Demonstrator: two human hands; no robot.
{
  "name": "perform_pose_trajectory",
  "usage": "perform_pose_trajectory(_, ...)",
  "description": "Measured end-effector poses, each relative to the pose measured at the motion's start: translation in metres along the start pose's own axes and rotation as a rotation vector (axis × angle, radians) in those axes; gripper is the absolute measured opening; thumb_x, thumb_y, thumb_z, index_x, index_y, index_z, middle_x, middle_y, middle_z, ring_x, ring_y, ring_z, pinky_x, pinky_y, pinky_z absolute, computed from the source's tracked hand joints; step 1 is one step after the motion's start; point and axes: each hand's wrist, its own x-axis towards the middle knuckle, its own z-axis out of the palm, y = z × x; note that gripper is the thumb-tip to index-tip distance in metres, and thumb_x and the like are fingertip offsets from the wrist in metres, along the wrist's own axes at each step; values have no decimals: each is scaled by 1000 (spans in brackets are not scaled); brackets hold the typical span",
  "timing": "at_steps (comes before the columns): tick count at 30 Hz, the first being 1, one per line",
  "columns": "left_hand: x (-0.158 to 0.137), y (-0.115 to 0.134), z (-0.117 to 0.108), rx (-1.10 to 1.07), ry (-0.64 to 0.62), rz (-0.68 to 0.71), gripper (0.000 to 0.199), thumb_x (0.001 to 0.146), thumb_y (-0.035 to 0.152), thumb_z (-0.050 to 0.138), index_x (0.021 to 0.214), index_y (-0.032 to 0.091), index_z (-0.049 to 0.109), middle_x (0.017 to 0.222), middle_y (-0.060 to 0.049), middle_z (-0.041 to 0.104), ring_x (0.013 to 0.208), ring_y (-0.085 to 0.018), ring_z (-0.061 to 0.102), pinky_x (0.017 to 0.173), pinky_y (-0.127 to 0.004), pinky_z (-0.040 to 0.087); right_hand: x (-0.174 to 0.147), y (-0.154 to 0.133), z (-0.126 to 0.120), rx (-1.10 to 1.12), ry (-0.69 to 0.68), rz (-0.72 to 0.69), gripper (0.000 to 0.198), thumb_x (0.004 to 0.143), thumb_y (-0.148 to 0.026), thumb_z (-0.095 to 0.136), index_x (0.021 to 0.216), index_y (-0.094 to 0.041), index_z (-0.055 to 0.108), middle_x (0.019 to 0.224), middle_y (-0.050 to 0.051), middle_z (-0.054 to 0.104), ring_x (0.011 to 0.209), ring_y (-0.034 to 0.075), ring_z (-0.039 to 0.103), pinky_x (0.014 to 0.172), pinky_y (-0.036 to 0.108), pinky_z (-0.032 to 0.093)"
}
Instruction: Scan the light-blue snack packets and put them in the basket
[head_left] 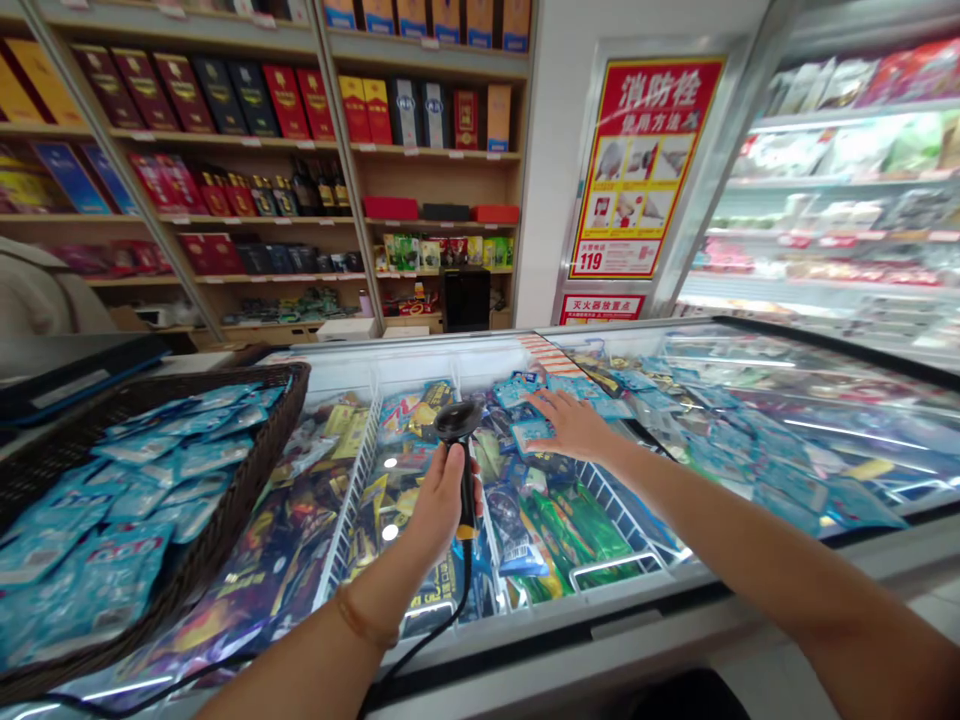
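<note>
Left hand [441, 488] wraps the near-upright scanner [457, 421], head uppermost, while right hand [576, 424] spreads over blue packets [526, 434]

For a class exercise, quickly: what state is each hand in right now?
Left hand: closed, holding a black handheld scanner.
Right hand: open, over blue packets; contact unclear.

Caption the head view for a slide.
Left hand grips a barcode scanner; right hand spread over blue packets on a chest freezer.

1. I see smooth black plastic on the barcode scanner [466, 478].
2. Blue packets [180, 460] look like glossy, crinkled plastic film to me.
3. The basket [276, 430] reads rough, woven.
4. Freezer lid [825, 400]: shiny, glass-like.
5. Shelves [427, 178]: matt wood.
</note>
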Motion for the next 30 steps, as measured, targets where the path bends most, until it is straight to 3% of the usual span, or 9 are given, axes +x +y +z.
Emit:
perform_pose_trajectory(5, 1, -3, 0, 1, 20, 30, 70, 73, 86, 67, 97, 22, 53, 70, 3, 62, 45, -12, 56, 41, -24, 39, 37, 20, 7, 3, 9, -6, 90, 98, -74, 48, 171, -27, 26, 171, 18, 37, 152, 42, 42, 113, 60, 46)
perform_pose_trajectory(9, -1, -1, 2, -2, 14, 45, 68, 74, 85, 67, 95, 22, 52, 71, 3, 63, 46, -11, 56, 43, -24, 42, 58, 32, 6, 19, 5, 40, 86, 97, -69, 55, 169, -27, 33, 172, 16, 35, 156, 41, 36, 116, 58, 43)
perform_pose_trajectory(13, -3, 5, 2, 34, -16, 33, 72, 71, 89, 66, 93, 22, 50, 70, 3, 63, 43, -10, 51, 41, -24, 40, 56, 31, 2, 91, 161, 102, 68, 105, -56, 49, 163, -20, 43, 163, 19, 49, 150, 35, 45, 118, 51, 40)
perform_pose_trajectory(16, -1, 7, 3, 32, -28, 50, 72, 70, 89, 66, 91, 22, 50, 69, 3, 62, 44, -10, 52, 41, -24, 40, 48, 13, -2, 175, 191, 211, 56, 108, -49, 43, 150, -15, 58, 143, 20, 66, 135, 33, 58, 112, 44, 44)
perform_pose_trajectory(18, 1, 9, 4, 19, -25, 65, 72, 69, 88, 68, 91, 22, 50, 68, 4, 60, 43, -10, 51, 41, -24, 39, 48, -5, -5, 191, 159, 277, 53, 106, -49, 47, 142, -16, 65, 139, 19, 68, 133, 34, 59, 111, 45, 43)
perform_pose_trajectory(26, -11, 53, 15, -46, 97, -20, 57, 84, 76, 65, 92, 21, 53, 66, 3, 59, 43, -11, 53, 40, -24, 38, 84, -79, -14, 299, -15, 337, 52, 110, -47, 36, 146, -19, 62, 158, 17, 55, 157, 37, 31, 123, 58, 23)
perform_pose_trajectory(30, -16, 68, 7, 34, 34, 36, 58, 80, 74, 71, 91, 21, 52, 71, 2, 62, 43, -10, 53, 38, -24, 38, 91, -108, -14, 424, -23, 347, 37, 105, -30, 49, 138, -20, 64, 139, 16, 68, 147, 35, 46, 117, 54, 33)
